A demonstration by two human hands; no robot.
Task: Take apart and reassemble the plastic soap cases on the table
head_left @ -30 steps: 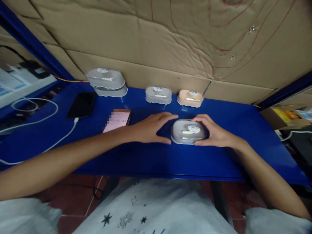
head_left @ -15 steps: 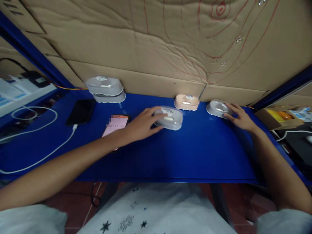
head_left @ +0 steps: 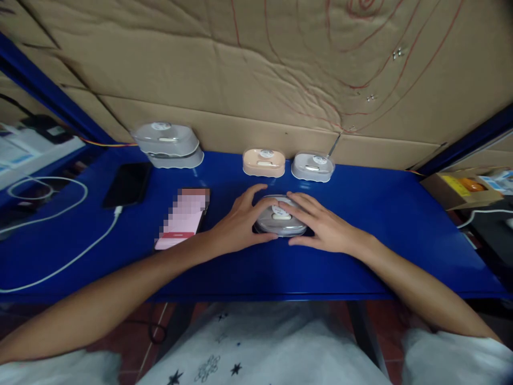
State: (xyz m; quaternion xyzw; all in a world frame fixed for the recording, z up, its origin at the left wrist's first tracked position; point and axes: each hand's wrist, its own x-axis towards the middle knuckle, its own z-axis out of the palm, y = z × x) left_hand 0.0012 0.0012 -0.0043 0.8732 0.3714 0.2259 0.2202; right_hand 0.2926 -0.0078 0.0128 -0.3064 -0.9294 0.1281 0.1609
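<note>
A grey oval box with a clear lid (head_left: 281, 227) rests on the blue table between my hands, a round sticker and a pale latch on its top. My left hand (head_left: 250, 219) grips its left end, thumb along the front side and a finger over the lid. At the right end, my right hand (head_left: 323, 224) has its fingers over the lid and its thumb by the front edge. Behind my hands stand a peach oval box (head_left: 264, 164) and, just right of it, another grey oval box (head_left: 311, 168), both clear-lidded.
Two stacked grey boxes (head_left: 170, 144) stand at the back left against a cardboard wall (head_left: 192, 69). A lit phone (head_left: 184, 216) lies left of my hands; a dark phone (head_left: 127, 184) on a white cable lies beyond it. An open carton (head_left: 452, 192) sits at right.
My right hand has come left from the grey box at the back right to the box by my left hand. That box is nearer the front. The peach and other grey boxes now stand further left.
</note>
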